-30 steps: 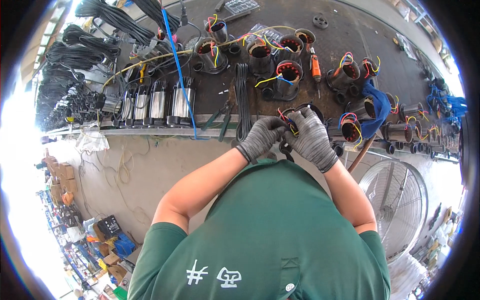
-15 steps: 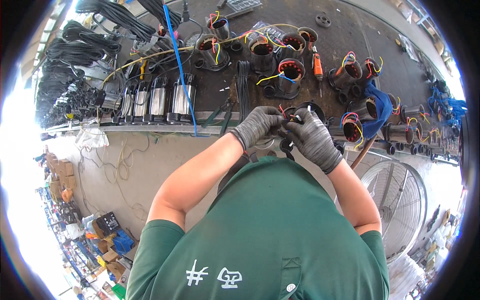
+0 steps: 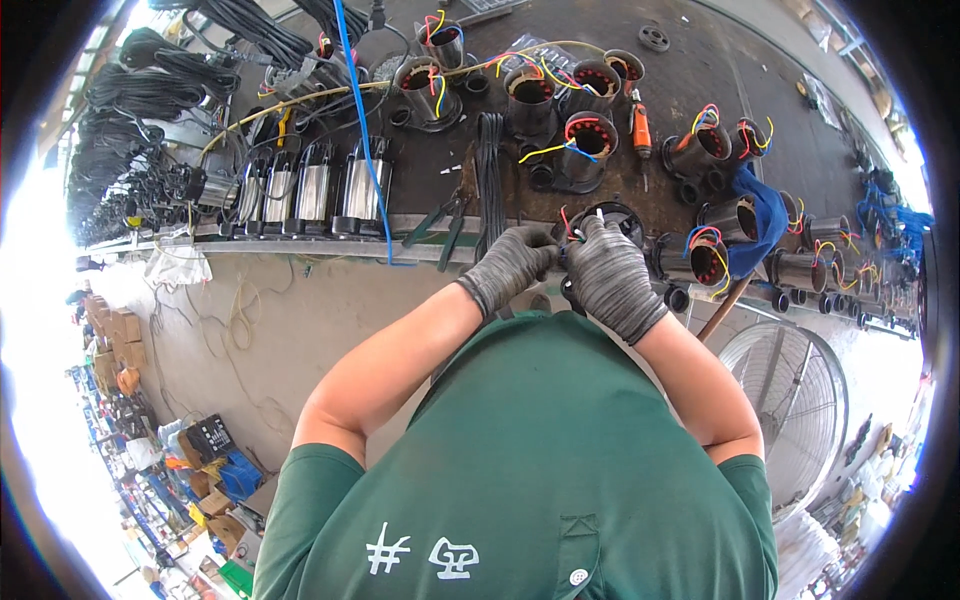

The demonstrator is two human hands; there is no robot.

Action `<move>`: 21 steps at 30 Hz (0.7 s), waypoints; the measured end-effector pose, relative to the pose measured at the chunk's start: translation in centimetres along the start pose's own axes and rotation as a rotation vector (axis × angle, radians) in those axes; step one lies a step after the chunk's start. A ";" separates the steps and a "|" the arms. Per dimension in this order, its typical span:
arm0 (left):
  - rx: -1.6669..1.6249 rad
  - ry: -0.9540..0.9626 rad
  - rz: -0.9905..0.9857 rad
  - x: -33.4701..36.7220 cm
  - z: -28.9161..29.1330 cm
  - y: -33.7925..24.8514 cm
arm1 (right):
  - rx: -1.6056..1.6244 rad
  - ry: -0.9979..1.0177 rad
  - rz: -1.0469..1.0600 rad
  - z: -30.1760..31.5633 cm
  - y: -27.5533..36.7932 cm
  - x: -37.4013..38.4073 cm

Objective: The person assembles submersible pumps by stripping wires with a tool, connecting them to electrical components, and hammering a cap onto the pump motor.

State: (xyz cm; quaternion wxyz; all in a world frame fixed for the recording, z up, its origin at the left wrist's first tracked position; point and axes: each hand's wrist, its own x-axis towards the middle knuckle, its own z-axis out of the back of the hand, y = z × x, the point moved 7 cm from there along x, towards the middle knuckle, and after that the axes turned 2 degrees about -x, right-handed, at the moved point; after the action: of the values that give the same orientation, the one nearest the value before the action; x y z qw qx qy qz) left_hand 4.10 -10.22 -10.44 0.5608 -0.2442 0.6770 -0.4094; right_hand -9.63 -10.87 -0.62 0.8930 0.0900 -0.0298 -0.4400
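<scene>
Both my hands wear grey knit gloves and meet at the near edge of a dark workbench (image 3: 760, 120). My right hand (image 3: 612, 275) wraps over a black round motor stator (image 3: 620, 215) with red and white wire leads sticking up from it. My left hand (image 3: 512, 265) grips the same stator from the left side, fingers closed around its wires. Much of the stator is hidden under the gloves.
Several more stators with coloured leads (image 3: 585, 140) stand on the bench, beside an orange-handled screwdriver (image 3: 640, 125), black cable bundle (image 3: 487, 165), pliers (image 3: 445, 225), a blue rag (image 3: 760, 215) and a row of shiny cylinders (image 3: 320, 190). A floor fan (image 3: 790, 400) stands at right.
Both hands stay on the stator; they have shifted slightly and the fingers have worked at its wires. The view has tilted a little.
</scene>
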 end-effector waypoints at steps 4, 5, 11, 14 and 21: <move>-0.005 -0.023 0.006 0.0 -0.6 0.1 | 0.109 0.061 -0.040 1.2 -0.1 0.0; 0.171 0.013 -0.043 0.7 -0.3 0.1 | 0.196 0.016 -0.020 1.9 -0.4 -0.1; 0.023 0.208 -0.007 0.6 -0.7 -0.1 | 0.159 0.037 0.015 0.5 -1.4 0.0; 0.049 0.258 -0.085 0.5 -0.5 -0.8 | 0.139 0.050 0.013 0.6 -1.3 0.2; 0.227 0.226 -0.104 0.2 -0.7 -1.5 | 0.131 0.095 -0.040 1.1 -1.2 0.5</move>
State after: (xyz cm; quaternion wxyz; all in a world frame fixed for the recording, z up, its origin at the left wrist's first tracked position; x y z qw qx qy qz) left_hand 3.22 -11.01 -9.26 0.4832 -0.1663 0.6717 -0.5364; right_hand -10.42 -12.14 0.23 0.8765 0.1694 -0.0143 -0.4503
